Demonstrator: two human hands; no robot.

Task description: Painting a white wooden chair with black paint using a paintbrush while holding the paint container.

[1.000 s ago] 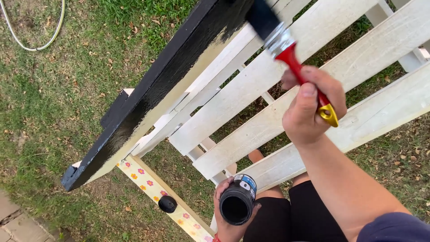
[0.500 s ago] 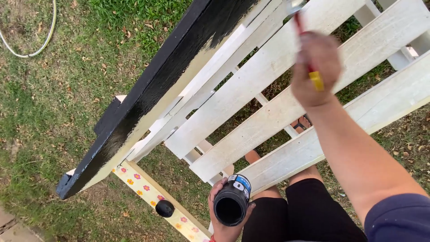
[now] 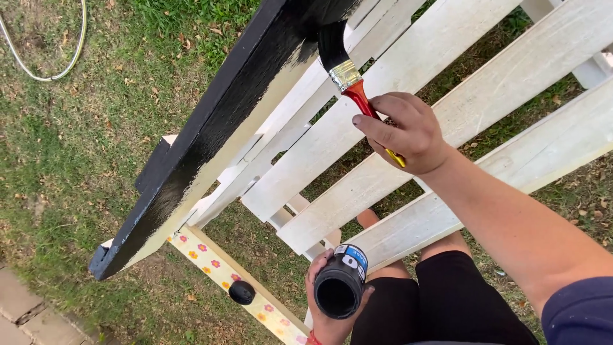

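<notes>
**A:** Where does this take place, and what is underfoot?

**B:** Outdoors, seen from above. The ground is patchy grass (image 3: 83,160) with dry leaves scattered over it. A pale hose (image 3: 60,67) curves across the top left corner, and grey paving (image 3: 25,310) shows at the bottom left. A pallet (image 3: 447,83) of white wooden slats stands on edge, running diagonally across the view. A strip of floral patterned board (image 3: 211,259) lies on the grass at its foot, with a round black lid (image 3: 242,292) resting on it.

**A:** What does the painted part look like?

**B:** The top plank (image 3: 211,140) of the pallet is coated in glossy wet black paint along its upper face, while its side edge and the slats beside it are bare white.

**A:** And the hands?

**B:** The right hand (image 3: 408,131) grips a paintbrush (image 3: 348,73) by its red handle. The brush has a metal ferrule, and its black-loaded bristles press against the upper end of the black plank. The left hand (image 3: 325,300) is wrapped around an open paint can (image 3: 340,289), held low near the person's knees, its dark mouth facing up and a blue label on its side.
</notes>
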